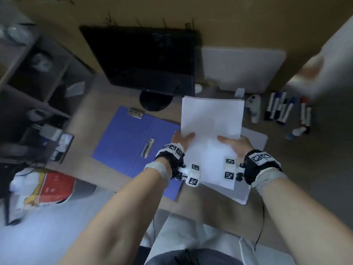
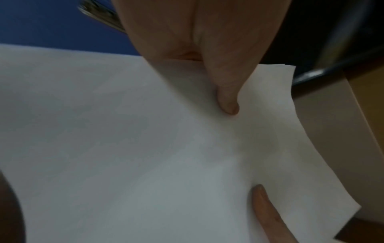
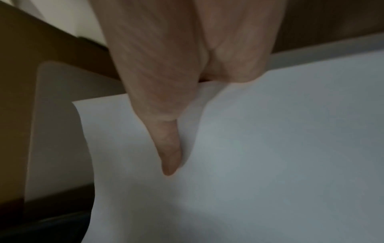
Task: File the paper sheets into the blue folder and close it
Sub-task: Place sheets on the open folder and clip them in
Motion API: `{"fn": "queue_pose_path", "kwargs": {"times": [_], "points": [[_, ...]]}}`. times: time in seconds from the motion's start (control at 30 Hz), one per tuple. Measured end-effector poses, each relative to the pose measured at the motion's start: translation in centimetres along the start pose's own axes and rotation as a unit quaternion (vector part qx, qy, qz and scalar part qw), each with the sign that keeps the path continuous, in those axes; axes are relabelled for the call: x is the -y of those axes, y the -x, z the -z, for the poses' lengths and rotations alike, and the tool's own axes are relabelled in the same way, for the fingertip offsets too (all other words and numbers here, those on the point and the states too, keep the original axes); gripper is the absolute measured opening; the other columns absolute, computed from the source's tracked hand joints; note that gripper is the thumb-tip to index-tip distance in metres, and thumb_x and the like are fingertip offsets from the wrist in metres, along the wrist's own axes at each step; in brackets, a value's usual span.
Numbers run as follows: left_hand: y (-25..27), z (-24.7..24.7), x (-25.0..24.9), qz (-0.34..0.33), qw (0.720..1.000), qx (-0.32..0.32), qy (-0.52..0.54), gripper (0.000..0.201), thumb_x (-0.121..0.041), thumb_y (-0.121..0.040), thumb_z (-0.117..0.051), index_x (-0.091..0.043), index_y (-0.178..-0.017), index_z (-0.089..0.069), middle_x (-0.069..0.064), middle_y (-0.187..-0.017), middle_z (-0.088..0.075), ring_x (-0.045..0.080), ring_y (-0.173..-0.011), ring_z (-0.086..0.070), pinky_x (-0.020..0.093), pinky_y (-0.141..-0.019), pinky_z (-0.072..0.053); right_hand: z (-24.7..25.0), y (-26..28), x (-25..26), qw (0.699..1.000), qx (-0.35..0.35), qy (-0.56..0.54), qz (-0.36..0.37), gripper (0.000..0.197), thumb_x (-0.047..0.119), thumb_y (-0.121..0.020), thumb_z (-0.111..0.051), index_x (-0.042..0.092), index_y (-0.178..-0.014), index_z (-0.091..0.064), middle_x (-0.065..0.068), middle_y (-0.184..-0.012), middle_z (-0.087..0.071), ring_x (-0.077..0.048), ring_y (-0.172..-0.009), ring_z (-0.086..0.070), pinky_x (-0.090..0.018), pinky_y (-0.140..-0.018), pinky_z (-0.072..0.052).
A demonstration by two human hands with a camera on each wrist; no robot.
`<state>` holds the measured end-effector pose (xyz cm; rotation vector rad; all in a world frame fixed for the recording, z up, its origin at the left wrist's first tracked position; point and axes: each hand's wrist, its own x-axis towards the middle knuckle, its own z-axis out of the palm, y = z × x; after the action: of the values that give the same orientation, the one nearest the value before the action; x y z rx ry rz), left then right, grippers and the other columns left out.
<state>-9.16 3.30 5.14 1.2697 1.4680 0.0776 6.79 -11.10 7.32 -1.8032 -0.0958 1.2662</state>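
Observation:
Both my hands hold a stack of white paper sheets (image 1: 211, 131) lifted above the desk. My left hand (image 1: 181, 139) pinches the stack's left edge, thumb on top of the paper sheets (image 2: 145, 148). My right hand (image 1: 234, 143) pinches the right edge, its thumb lying on the paper sheets (image 3: 270, 148). The blue folder (image 1: 126, 142) lies open and flat on the desk to the left, with a metal clip (image 1: 136, 113) at its top edge and a metal bar (image 1: 147, 148) along its spine. A few more white sheets (image 1: 246, 190) lie on the desk under the held stack.
A black monitor (image 1: 145, 58) stands behind the folder, a white board (image 1: 242, 67) to its right. Several markers (image 1: 284, 109) and a white device (image 1: 253, 108) lie at the right. Shelves (image 1: 32, 83) with clutter are at the left.

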Motion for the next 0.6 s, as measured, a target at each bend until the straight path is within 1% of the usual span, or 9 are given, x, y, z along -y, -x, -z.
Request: {"fn": "queue_pose_path", "kwargs": {"times": [0.07, 0.13, 0.17, 0.23, 0.3, 0.37, 0.4, 0.53, 0.6], "points": [[1.1, 2.0, 0.9, 0.011, 0.999, -0.037, -0.008, 0.054, -0.036, -0.079, -0.068, -0.01, -0.123, -0.052, -0.001, -0.114, -0.057, 0.019, -0.096, -0.059, 0.035, -0.088, -0.052, -2.5, -0.2, -0.8, 0.999, 0.04, 0.01, -0.02, 0.048, 0.033, -0.069, -0.088, 0.012, -0.109, -0.068, -0.001, -0.103, -0.071, -0.025, -0.098, -0.064, -0.037, -0.095, -0.046], [1.6, 3.9, 2.2, 0.028, 0.998, -0.055, 0.013, 0.051, -0.027, -0.083, -0.066, -0.007, -0.128, -0.052, 0.003, -0.122, -0.056, 0.021, -0.102, -0.06, 0.039, -0.095, -0.052, -5.1, -0.4, -1.8, 0.997, 0.067, 0.006, -0.034, 0.044, 0.027, -0.072, -0.087, 0.009, -0.108, -0.069, -0.002, -0.104, -0.072, -0.025, -0.097, -0.066, -0.04, -0.098, -0.046], [1.8, 4.8, 2.9, 0.032, 0.998, -0.056, 0.023, 0.049, -0.024, -0.084, -0.065, -0.006, -0.128, -0.053, 0.009, -0.125, -0.059, 0.025, -0.106, -0.062, 0.042, -0.097, -0.051, -6.3, -0.5, -2.3, 0.996, 0.073, 0.008, -0.047, 0.043, 0.023, -0.075, -0.085, 0.008, -0.111, -0.069, -0.004, -0.108, -0.073, -0.027, -0.099, -0.065, -0.041, -0.098, -0.046], [2.1, 6.7, 4.4, 0.032, 0.998, -0.06, 0.004, 0.047, -0.024, -0.086, -0.063, -0.006, -0.129, -0.053, 0.014, -0.125, -0.062, 0.03, -0.107, -0.063, 0.042, -0.095, -0.051, -8.6, -0.6, -3.1, 0.995, 0.067, 0.035, -0.064, 0.044, 0.021, -0.081, -0.081, 0.004, -0.119, -0.067, -0.007, -0.113, -0.07, -0.027, -0.099, -0.063, -0.039, -0.09, -0.046], [2.3, 9.0, 5.6, 0.024, 0.997, -0.067, -0.04, 0.055, -0.025, -0.087, -0.063, -0.01, -0.136, -0.044, 0.009, -0.127, -0.058, 0.029, -0.108, -0.06, 0.04, -0.09, -0.049, -10.6, -1.1, -3.8, 0.993, 0.033, 0.088, -0.074, 0.058, 0.028, -0.08, -0.081, -0.002, -0.126, -0.061, -0.011, -0.116, -0.066, -0.03, -0.102, -0.061, -0.037, -0.085, -0.046], [1.7, 11.4, 7.2, 0.028, 0.991, -0.086, -0.096, 0.063, -0.025, -0.084, -0.063, -0.02, -0.141, -0.036, 0.011, -0.135, -0.051, 0.034, -0.112, -0.058, 0.041, -0.087, -0.048, -12.3, -1.5, -4.5, 0.987, -0.008, 0.13, -0.095, 0.078, 0.035, -0.078, -0.082, -0.008, -0.135, -0.049, -0.018, -0.13, -0.061, -0.036, -0.114, -0.061, -0.041, -0.093, -0.05], [0.9, 12.5, 7.8, 0.037, 0.987, -0.088, -0.129, 0.063, -0.025, -0.084, -0.062, -0.023, -0.141, -0.036, 0.011, -0.137, -0.049, 0.036, -0.113, -0.057, 0.041, -0.087, -0.049, -13.1, -1.8, -4.9, 0.984, -0.027, 0.142, -0.102, 0.081, 0.035, -0.079, -0.08, -0.009, -0.138, -0.045, -0.02, -0.134, -0.058, -0.038, -0.119, -0.059, -0.042, -0.098, -0.049], [-2.6, 16.6, 9.2, 0.088, 0.975, -0.058, -0.195, 0.067, -0.034, -0.081, -0.063, -0.023, -0.142, -0.039, 0.013, -0.143, -0.044, 0.037, -0.126, -0.049, 0.046, -0.102, -0.046, -16.2, -2.6, -6.6, 0.964, -0.11, 0.196, -0.146, 0.068, 0.027, -0.085, -0.074, -0.008, -0.136, -0.044, -0.021, -0.138, -0.055, -0.035, -0.123, -0.057, -0.037, -0.103, -0.046], [-4.4, 18.3, 9.5, 0.107, 0.958, -0.01, -0.265, 0.081, -0.037, -0.081, -0.063, -0.021, -0.15, -0.024, 0.011, -0.153, -0.032, 0.037, -0.137, -0.038, 0.045, -0.11, -0.037, -17.7, -2.8, -6.7, 0.952, -0.153, 0.212, -0.156, 0.064, 0.025, -0.089, -0.068, -0.008, -0.137, -0.042, -0.022, -0.138, -0.054, -0.034, -0.123, -0.056, -0.036, -0.103, -0.045]]}}
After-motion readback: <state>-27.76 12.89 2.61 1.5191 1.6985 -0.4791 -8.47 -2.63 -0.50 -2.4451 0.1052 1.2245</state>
